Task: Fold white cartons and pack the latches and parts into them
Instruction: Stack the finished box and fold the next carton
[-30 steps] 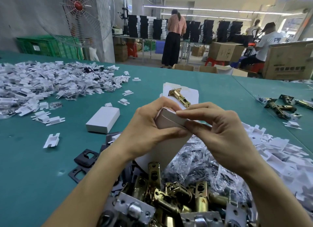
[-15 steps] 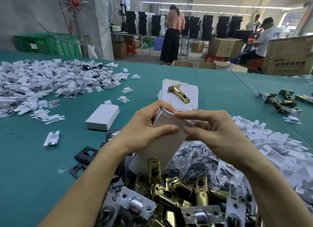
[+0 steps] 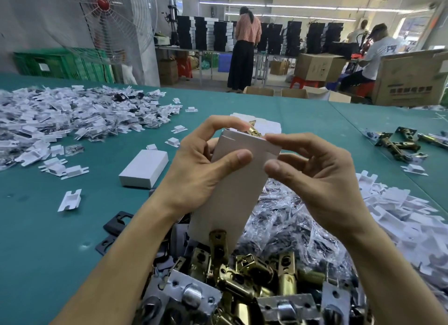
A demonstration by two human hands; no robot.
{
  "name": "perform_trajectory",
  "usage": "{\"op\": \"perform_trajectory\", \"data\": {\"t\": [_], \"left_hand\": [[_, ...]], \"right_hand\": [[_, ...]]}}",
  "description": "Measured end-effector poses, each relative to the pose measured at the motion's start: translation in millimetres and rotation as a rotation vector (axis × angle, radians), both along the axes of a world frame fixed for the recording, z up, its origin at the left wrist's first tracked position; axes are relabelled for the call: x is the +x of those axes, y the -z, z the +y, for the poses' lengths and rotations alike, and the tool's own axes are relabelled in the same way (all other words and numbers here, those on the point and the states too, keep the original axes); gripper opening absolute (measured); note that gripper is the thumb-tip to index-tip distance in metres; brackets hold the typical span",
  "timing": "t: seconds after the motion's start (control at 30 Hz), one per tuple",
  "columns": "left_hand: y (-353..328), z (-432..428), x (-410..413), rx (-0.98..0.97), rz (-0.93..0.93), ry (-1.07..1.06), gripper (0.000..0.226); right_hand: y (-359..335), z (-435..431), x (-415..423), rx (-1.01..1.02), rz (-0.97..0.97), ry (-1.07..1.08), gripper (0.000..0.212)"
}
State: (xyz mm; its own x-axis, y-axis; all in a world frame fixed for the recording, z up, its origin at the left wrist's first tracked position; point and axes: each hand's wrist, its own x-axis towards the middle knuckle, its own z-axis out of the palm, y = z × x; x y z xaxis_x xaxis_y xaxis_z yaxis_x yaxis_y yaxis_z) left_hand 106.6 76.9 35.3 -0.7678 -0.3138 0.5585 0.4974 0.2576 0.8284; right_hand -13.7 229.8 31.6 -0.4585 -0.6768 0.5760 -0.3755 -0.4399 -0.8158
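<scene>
My left hand (image 3: pixel 201 164) grips a white carton (image 3: pixel 232 191) held upright over the table, thumb across its front face and fingers behind its top edge. My right hand (image 3: pixel 312 169) pinches the carton's top right flap with its fingertips. Behind the carton's top, a brass latch (image 3: pixel 254 130) lies on a stack of flat white carton blanks (image 3: pixel 269 127), mostly hidden. Brass latches (image 3: pixel 244 271) are heaped at the near edge below my hands. A folded, closed white carton (image 3: pixel 144 168) lies to the left.
Bagged small parts (image 3: pixel 291 222) and white folded inserts (image 3: pixel 412 215) pile at the right. Many white inserts (image 3: pixel 60 121) cover the left of the green table (image 3: pixel 48 239). Black plates (image 3: pixel 117 224) lie near my left forearm. More latches (image 3: pixel 397 142) lie far right. People work behind.
The carton has been raised and turned upright, its closed end now at the top. My right hand has shifted from over the end to pinching the top right flap.
</scene>
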Motion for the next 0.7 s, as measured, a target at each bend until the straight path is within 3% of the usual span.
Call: {"op": "perform_trajectory", "data": {"t": [0.47, 0.7], "left_hand": [[1.0, 2.4, 0.2, 0.007, -0.026, -0.017, 0.02], [-0.8, 3.0, -2.5, -0.081, 0.024, -0.041, 0.012]], "right_hand": [[0.6, -1.3, -1.5, -0.018, 0.015, 0.013, 0.032], [4.7, -2.7, -0.9, 0.088, 0.094, 0.045, 0.021]]}}
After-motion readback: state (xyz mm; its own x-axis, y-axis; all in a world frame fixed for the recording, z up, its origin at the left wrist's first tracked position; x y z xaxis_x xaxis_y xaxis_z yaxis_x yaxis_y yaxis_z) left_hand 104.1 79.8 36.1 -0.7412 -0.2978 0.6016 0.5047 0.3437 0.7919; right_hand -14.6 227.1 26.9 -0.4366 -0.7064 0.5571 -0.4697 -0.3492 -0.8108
